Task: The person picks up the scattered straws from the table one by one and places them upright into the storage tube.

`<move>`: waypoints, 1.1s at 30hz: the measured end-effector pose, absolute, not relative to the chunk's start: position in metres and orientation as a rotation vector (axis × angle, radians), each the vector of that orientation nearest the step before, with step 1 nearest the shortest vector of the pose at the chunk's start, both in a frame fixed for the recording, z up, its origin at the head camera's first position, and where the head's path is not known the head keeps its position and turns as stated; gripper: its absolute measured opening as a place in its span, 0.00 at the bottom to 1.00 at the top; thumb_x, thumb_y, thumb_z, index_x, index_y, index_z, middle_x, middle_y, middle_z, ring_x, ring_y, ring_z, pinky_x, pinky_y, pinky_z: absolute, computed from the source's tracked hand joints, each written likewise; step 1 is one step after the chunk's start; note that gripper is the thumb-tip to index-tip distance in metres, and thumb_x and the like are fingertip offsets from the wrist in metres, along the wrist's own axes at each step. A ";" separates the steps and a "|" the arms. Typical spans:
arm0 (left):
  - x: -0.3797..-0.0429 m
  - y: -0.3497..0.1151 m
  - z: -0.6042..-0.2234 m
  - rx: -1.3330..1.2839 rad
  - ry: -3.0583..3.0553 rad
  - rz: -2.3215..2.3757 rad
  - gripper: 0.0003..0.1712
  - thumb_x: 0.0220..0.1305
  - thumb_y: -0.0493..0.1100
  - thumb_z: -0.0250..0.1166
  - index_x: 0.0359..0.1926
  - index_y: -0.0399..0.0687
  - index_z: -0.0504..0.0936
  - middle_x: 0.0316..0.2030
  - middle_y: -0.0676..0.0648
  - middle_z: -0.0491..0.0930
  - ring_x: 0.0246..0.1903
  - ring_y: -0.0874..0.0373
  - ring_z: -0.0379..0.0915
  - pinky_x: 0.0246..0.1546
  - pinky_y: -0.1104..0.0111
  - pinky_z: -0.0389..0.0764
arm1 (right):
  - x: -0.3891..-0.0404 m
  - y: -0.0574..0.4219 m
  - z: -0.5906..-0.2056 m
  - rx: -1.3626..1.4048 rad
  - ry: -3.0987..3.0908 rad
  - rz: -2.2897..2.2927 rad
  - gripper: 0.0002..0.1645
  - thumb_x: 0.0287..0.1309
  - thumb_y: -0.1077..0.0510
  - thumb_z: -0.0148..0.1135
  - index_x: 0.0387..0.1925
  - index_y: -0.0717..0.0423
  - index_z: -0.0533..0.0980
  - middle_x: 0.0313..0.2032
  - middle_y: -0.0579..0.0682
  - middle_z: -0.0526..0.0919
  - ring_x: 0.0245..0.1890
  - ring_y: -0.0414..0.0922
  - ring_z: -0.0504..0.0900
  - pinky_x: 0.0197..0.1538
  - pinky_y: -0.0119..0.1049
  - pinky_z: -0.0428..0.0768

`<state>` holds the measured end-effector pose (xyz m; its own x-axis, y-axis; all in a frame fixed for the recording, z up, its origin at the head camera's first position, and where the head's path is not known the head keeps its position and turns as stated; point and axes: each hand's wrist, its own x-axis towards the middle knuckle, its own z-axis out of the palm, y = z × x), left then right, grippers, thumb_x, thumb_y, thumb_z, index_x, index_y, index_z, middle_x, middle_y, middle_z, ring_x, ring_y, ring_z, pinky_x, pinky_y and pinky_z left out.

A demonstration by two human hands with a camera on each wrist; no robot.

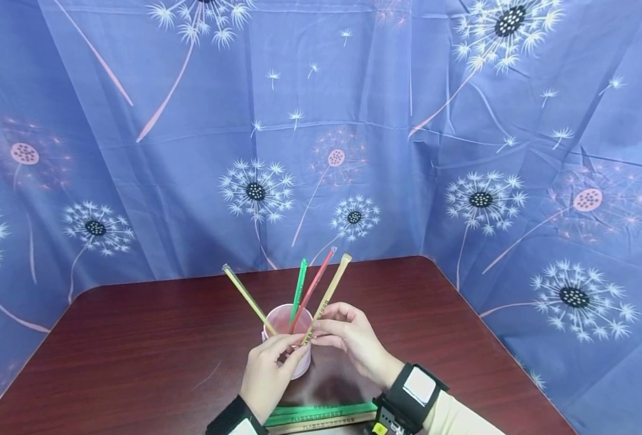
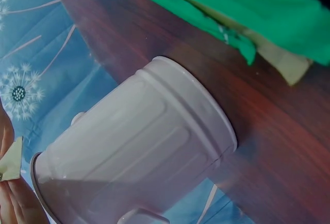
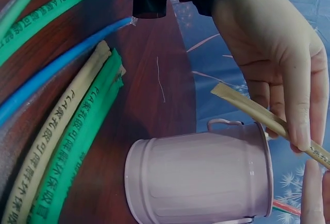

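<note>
At lower centre of the head view, pinches the tan straw (image 1: 332, 289) with left hand (image 1: 268, 367) near its low end and right hand (image 1: 355, 338) just higher, slanting it toward upper right, across the pink bucket (image 3: 201, 175).

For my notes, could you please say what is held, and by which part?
A tan wrapped straw, pinched near its lower end by the left hand and right hand.
</note>
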<state>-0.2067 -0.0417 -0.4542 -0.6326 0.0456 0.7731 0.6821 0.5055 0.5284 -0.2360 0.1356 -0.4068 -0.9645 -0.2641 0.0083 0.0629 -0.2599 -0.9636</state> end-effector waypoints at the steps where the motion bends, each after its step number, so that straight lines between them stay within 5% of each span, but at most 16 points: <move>1: -0.207 -0.042 -0.455 -0.596 -2.029 -1.127 0.11 0.48 0.33 0.77 0.36 0.44 0.89 0.27 0.54 0.84 0.25 0.76 0.73 0.23 0.86 0.74 | -0.237 0.136 -0.406 -0.247 1.781 -2.331 0.08 0.57 0.69 0.61 0.34 0.54 0.76 0.31 0.46 0.83 0.33 0.41 0.87 0.44 0.41 0.87; 9: -0.209 -0.044 -0.458 -0.601 -2.000 -1.115 0.12 0.46 0.32 0.77 0.35 0.44 0.88 0.25 0.54 0.83 0.24 0.74 0.74 0.23 0.85 0.75 | -0.245 0.139 -0.392 -0.198 1.840 -2.466 0.11 0.59 0.68 0.62 0.44 0.64 0.76 0.32 0.48 0.85 0.33 0.43 0.88 0.45 0.44 0.87; 16: -0.208 -0.044 -0.459 -0.606 -1.999 -1.115 0.13 0.47 0.31 0.76 0.36 0.45 0.89 0.25 0.55 0.83 0.23 0.73 0.74 0.22 0.85 0.74 | -0.249 0.141 -0.385 -0.121 1.830 -2.670 0.07 0.59 0.70 0.61 0.34 0.56 0.79 0.29 0.48 0.88 0.29 0.44 0.87 0.38 0.42 0.88; 20: -0.209 -0.048 -0.459 -0.519 -2.001 -1.050 0.16 0.46 0.35 0.78 0.40 0.45 0.87 0.29 0.54 0.84 0.31 0.67 0.74 0.32 0.83 0.72 | -0.250 0.137 -0.385 -0.143 1.847 -2.713 0.08 0.59 0.71 0.61 0.33 0.55 0.79 0.27 0.48 0.87 0.26 0.43 0.86 0.36 0.41 0.88; 27: -0.217 -0.056 -0.462 -0.169 -2.157 -1.249 0.45 0.43 0.48 0.81 0.60 0.35 0.70 0.53 0.37 0.73 0.54 0.45 0.66 0.54 0.59 0.70 | -0.256 0.144 -0.370 -0.173 1.869 -2.851 0.11 0.60 0.72 0.59 0.32 0.54 0.80 0.26 0.47 0.87 0.24 0.43 0.86 0.33 0.40 0.88; 33: -0.225 -0.061 -0.467 -0.070 -2.377 -1.444 0.63 0.42 0.57 0.81 0.71 0.33 0.56 0.63 0.30 0.69 0.63 0.36 0.68 0.64 0.45 0.70 | -0.267 0.159 -0.351 -0.144 1.846 -2.998 0.12 0.60 0.73 0.58 0.31 0.54 0.78 0.25 0.47 0.86 0.23 0.42 0.85 0.32 0.38 0.87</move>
<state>-0.2245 -0.0614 -0.4668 -0.9349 -0.1412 0.3257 0.2240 0.4769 0.8499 -0.2672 0.1587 -0.3510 -0.9246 0.2760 0.2626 -0.3588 -0.3988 -0.8439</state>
